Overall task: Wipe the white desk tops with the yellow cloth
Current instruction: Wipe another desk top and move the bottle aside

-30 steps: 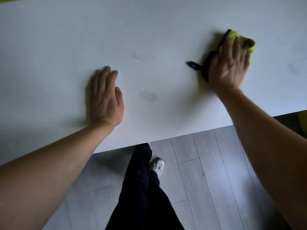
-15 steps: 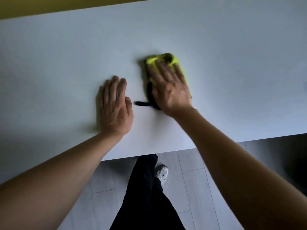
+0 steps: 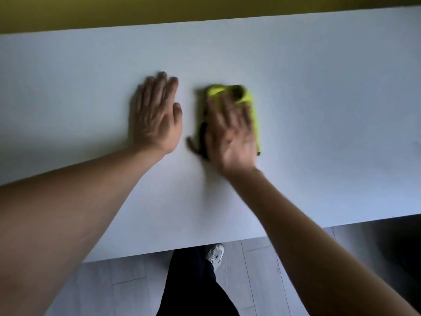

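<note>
The white desk top fills most of the view. My right hand lies flat on the yellow cloth, fingers straight, pressing it onto the desk near the middle. The cloth has a dark edge that shows at the hand's left side; most of the cloth is hidden under the palm. My left hand rests flat on the desk just left of the cloth, fingers together and straight, holding nothing. The right hand is blurred.
A yellow-green wall or panel runs along the desk's far edge. Below the near edge are grey floor planks, my dark trouser leg and a white shoe. A dark area lies under the desk at right.
My right hand swept the cloth from the desk's right side leftward to beside my left hand. The view tilted up, showing the desk's far edge.
</note>
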Available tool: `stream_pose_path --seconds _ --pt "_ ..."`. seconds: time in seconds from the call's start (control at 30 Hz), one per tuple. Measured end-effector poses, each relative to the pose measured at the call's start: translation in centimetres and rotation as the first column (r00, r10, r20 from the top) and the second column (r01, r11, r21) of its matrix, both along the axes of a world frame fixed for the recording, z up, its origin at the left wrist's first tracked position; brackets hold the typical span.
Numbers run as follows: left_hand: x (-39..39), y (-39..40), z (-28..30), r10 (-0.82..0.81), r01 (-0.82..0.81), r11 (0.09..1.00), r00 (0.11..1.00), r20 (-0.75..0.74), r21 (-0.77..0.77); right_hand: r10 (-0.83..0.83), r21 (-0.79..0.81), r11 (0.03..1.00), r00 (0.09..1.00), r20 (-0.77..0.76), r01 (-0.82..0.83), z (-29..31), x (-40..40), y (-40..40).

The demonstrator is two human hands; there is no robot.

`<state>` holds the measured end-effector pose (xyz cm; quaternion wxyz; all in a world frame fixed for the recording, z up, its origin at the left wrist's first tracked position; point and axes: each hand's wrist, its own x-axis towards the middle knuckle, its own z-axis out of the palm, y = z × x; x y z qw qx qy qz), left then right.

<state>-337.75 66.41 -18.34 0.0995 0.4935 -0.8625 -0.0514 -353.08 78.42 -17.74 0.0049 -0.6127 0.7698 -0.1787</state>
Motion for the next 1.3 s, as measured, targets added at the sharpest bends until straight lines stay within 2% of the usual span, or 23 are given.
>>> stream_pose_path --seconds 0.1,0.17,0.23,0.3,0.4,0.47,0.53,0.6,0.67,0.73,0.8,0.87,0.93,1.03,1.13,1.2,1.3 --pt "0.3 -0.1 0.0 -0.007 0.007 1.0 1.0 0.004 -0.004 0.252 -0.059 0.966 0.968 -0.008 -0.252 0.2 1.1 -0.6" --pt "0.1 -0.2 0.3 -0.017 0.017 1.0 1.0 0.005 0.003 0.243 -0.068 0.967 0.97 -0.026 -0.245 0.0 -2.0 -0.6" --pt "-0.1 -0.1 0.5 -0.007 0.007 1.0 1.0 0.015 0.02 0.092 -0.078 0.992 0.995 -0.04 -0.095 -0.8 -6.9 -0.6" --pt "-0.1 0.2 0.5 0.005 -0.006 1.0 1.0 0.014 0.019 -0.178 -0.032 0.984 0.983 -0.041 0.176 -1.0 -12.3 -0.9" --pt "-0.3 0.2 0.5 0.012 -0.012 1.0 1.0 0.013 0.008 -0.518 0.089 0.85 0.855 -0.034 0.519 -0.3 -16.4 -1.6" --pt "-0.3 0.2 0.4 0.013 -0.013 1.0 1.0 0.002 0.008 -0.62 0.085 0.78 0.784 -0.034 0.62 0.2 -15.5 -2.6" --pt "-0.3 0.1 0.3 0.017 -0.017 1.0 1.0 -0.012 0.006 -0.569 0.098 0.817 0.822 -0.019 0.568 0.7 -12.3 -3.9" --pt "-0.3 0.1 0.3 0.023 -0.023 1.0 0.999 -0.03 -0.004 -0.382 0.092 0.921 0.924 0.016 0.379 0.7 -7.4 -5.4" --pt "-0.3 -0.1 0.2 0.019 -0.019 1.0 0.999 -0.042 -0.008 -0.167 0.019 0.986 0.986 0.019 0.167 0.4 -1.8 -6.7" --pt "-0.1 -0.1 0.2 0.015 -0.016 1.0 0.999 -0.049 -0.009 -0.045 -0.026 0.999 0.999 0.029 0.046 0.2 1.7 -7.5" --pt "-0.1 -0.2 0.4 0.005 -0.006 1.0 0.999 -0.037 -0.016 0.015 -0.061 0.998 0.999 0.042 -0.012 0.1 1.2 -7.6" --pt "-0.1 -0.2 0.4 0.001 -0.001 1.0 1.0 -0.024 -0.004 -0.003 -0.073 0.997 1.0 0.014 0.004 -0.3 -2.4 -7.0" --pt "-0.2 0.0 0.6 0.008 -0.008 1.0 1.0 -0.009 0.002 -0.153 -0.036 0.988 0.988 -0.003 0.153 -0.7 -7.7 -6.5" --pt "-0.4 0.0 0.5 0.018 -0.018 1.0 1.0 -0.014 0.012 -0.451 0.072 0.889 0.892 -0.022 0.452 -0.3 -14.5 -6.2" --pt "-0.6 0.0 0.5 0.03 -0.029 0.999 0.999 -0.021 0.021 -0.616 0.098 0.78 0.786 -0.055 0.618 0.4 -15.3 -7.3" --pt "-0.5 0.1 0.5 0.031 -0.03 0.999 0.999 -0.015 0.036 -0.592 0.117 0.796 0.804 -0.052 0.594 0.6 -12.9 -8.6" --pt "-0.5 0.1 0.6 0.02 -0.02 0.999 1.0 -0.014 0.046 -0.323 0.077 0.943 0.946 -0.017 0.323 0.4 -6.6 -10.8"
